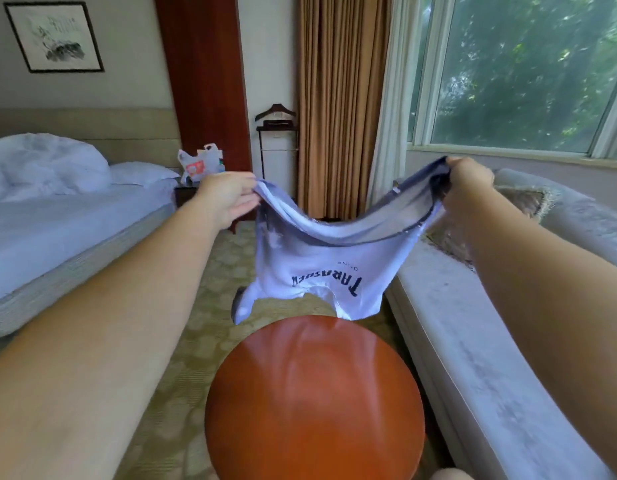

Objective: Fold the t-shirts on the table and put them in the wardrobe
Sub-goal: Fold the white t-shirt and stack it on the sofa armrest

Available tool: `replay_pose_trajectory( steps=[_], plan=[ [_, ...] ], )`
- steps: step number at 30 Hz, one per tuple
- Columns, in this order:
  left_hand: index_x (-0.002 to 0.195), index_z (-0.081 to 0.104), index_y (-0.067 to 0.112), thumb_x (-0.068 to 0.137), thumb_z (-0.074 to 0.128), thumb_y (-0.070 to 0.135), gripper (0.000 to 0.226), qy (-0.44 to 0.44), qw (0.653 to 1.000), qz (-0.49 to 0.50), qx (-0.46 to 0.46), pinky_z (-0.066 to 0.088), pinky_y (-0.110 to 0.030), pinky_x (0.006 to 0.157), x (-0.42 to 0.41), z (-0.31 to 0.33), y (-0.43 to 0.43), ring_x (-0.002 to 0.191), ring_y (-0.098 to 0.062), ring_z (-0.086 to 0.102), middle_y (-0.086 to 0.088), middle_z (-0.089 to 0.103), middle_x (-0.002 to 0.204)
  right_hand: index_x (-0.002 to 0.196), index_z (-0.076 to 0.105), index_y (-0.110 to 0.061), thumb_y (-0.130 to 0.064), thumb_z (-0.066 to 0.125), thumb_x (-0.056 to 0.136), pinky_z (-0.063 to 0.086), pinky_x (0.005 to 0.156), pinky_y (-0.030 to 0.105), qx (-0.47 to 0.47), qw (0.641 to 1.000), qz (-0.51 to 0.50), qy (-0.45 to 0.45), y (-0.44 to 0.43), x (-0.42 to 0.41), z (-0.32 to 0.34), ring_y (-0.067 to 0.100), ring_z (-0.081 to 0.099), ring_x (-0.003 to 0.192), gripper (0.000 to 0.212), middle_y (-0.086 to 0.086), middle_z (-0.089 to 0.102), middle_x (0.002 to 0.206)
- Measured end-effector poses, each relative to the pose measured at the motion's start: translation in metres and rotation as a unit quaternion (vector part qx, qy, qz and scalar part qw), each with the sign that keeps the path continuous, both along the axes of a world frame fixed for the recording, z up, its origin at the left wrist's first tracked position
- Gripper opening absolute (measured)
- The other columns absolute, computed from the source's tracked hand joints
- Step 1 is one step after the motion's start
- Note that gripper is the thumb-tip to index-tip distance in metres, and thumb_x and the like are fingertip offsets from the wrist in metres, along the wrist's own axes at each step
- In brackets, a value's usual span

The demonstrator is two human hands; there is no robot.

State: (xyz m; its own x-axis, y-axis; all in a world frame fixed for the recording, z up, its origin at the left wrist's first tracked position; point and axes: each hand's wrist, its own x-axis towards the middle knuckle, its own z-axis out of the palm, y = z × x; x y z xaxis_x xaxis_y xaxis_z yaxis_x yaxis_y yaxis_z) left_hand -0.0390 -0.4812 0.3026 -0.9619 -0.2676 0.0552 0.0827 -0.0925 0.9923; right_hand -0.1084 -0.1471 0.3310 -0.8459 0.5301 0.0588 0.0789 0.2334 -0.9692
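Note:
A white t-shirt (pixel 321 268) with dark printed letters hangs upside down in the air above the far edge of a round reddish-brown table (pixel 314 403). My left hand (pixel 227 197) pinches the shirt's hem at its left corner. My right hand (pixel 468 183) is closed on the hem's right corner. The hem sags between the two hands, and the collar and sleeves dangle just over the table's rim. The tabletop itself carries nothing. No wardrobe is in sight.
A bed (pixel 68 216) with white bedding lies to the left. A pale sofa (pixel 508 341) with a cushion runs along the right under a window. Straight ahead stand a valet stand (pixel 276 140), brown curtains and a nightstand bearing a plastic bag (pixel 199 164). Patterned carpet surrounds the table.

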Motion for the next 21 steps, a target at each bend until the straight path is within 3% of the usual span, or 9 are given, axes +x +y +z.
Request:
replay_pose_trajectory(
  steps=[2, 4, 6, 7, 9, 11, 17, 19, 21],
  plan=[
    [0.094, 0.060, 0.016, 0.099, 0.049, 0.006, 0.015, -0.028, 0.999, -0.023, -0.008, 0.053, -0.015, 0.066, -0.001, -0.019, 0.021, 0.076, -0.011, 0.062, -0.002, 0.061, 0.085, 0.134, 0.046, 0.002, -0.013, 0.051, 0.100, 0.034, 0.105, 0.023, -0.109, 0.994, -0.013, -0.001, 0.023, 0.014, -0.014, -0.001, 0.056, 0.104, 0.038, 0.007, 0.042, 0.151],
    [0.087, 0.059, 0.018, 0.098, 0.051, 0.005, 0.019, -0.053, 0.997, -0.046, -0.015, 0.052, -0.013, 0.053, -0.008, -0.040, 0.046, 0.066, -0.008, 0.064, -0.003, 0.064, 0.083, 0.146, 0.037, -0.007, -0.015, 0.055, 0.098, 0.028, 0.110, 0.027, -0.045, 0.998, -0.035, -0.018, 0.052, 0.024, -0.035, 0.012, 0.045, 0.133, 0.052, 0.008, 0.038, 0.153],
    [0.086, 0.059, 0.018, 0.097, 0.051, 0.004, 0.019, -0.075, 0.994, -0.081, -0.019, 0.052, -0.013, 0.054, -0.017, -0.061, 0.074, 0.054, -0.005, 0.066, -0.003, 0.064, 0.082, 0.146, 0.038, -0.008, -0.015, 0.050, 0.100, 0.026, 0.109, 0.023, 0.003, 0.999, -0.049, 0.012, 0.077, 0.019, -0.048, 0.019, 0.037, 0.139, 0.049, 0.009, 0.040, 0.151],
    [0.086, 0.059, 0.017, 0.097, 0.052, 0.004, 0.019, -0.083, 0.992, -0.096, -0.020, 0.052, -0.014, 0.056, -0.023, -0.071, 0.087, 0.050, -0.003, 0.065, -0.003, 0.064, 0.082, 0.143, 0.042, -0.006, -0.013, 0.047, 0.101, 0.031, 0.105, 0.021, -0.058, 0.995, -0.064, 0.044, 0.087, 0.014, -0.051, 0.018, 0.043, 0.134, 0.043, 0.009, 0.045, 0.147],
    [0.087, 0.059, 0.016, 0.096, 0.053, 0.003, 0.018, -0.096, 0.988, -0.119, -0.018, 0.053, -0.013, 0.056, -0.036, -0.088, 0.111, 0.048, -0.003, 0.065, -0.003, 0.065, 0.083, 0.118, 0.060, -0.006, -0.011, 0.050, 0.099, 0.049, 0.073, 0.019, -0.225, 0.968, -0.048, 0.099, 0.096, 0.012, -0.060, 0.014, 0.063, 0.091, 0.022, 0.009, 0.068, 0.111],
    [0.087, 0.060, 0.015, 0.096, 0.053, 0.003, 0.017, -0.109, 0.985, -0.136, -0.018, 0.053, -0.013, 0.055, -0.048, -0.102, 0.129, 0.048, -0.003, 0.066, -0.003, 0.065, 0.083, 0.081, 0.062, -0.011, -0.010, 0.057, 0.094, 0.039, 0.046, 0.019, -0.261, 0.955, -0.075, 0.117, 0.100, 0.011, -0.066, 0.009, 0.051, 0.049, 0.013, -0.001, 0.062, 0.056],
    [0.103, 0.061, 0.009, 0.094, 0.057, 0.002, 0.013, -0.170, 0.953, -0.228, -0.101, 0.054, -0.021, 0.071, -0.055, -0.140, 0.131, 0.071, -0.011, 0.070, -0.006, 0.070, 0.086, 0.060, 0.057, -0.015, 0.005, 0.056, 0.083, 0.031, 0.038, 0.015, -0.148, 0.978, 0.049, 0.137, 0.051, -0.030, -0.069, 0.003, 0.045, 0.040, 0.031, -0.009, 0.052, 0.045],
    [0.102, 0.061, 0.011, 0.094, 0.059, 0.004, 0.011, -0.223, 0.912, -0.307, -0.155, 0.055, -0.022, 0.069, -0.045, -0.152, 0.107, 0.072, -0.013, 0.072, -0.005, 0.073, 0.085, 0.060, 0.052, -0.015, 0.002, 0.060, 0.081, 0.030, 0.037, 0.013, -0.096, 0.975, 0.147, 0.134, -0.002, -0.046, -0.070, -0.001, 0.043, 0.037, 0.028, -0.012, 0.049, 0.042],
    [0.106, 0.060, 0.014, 0.097, 0.056, 0.012, 0.011, -0.294, 0.836, -0.404, -0.226, 0.055, -0.022, 0.064, -0.032, -0.163, 0.072, 0.076, -0.015, 0.073, -0.006, 0.075, 0.090, 0.064, 0.052, -0.014, -0.007, 0.066, 0.071, 0.035, 0.045, 0.015, -0.033, 0.961, 0.263, 0.081, -0.072, -0.044, -0.069, 0.001, 0.047, 0.045, 0.016, -0.008, 0.053, 0.051]
  ],
)
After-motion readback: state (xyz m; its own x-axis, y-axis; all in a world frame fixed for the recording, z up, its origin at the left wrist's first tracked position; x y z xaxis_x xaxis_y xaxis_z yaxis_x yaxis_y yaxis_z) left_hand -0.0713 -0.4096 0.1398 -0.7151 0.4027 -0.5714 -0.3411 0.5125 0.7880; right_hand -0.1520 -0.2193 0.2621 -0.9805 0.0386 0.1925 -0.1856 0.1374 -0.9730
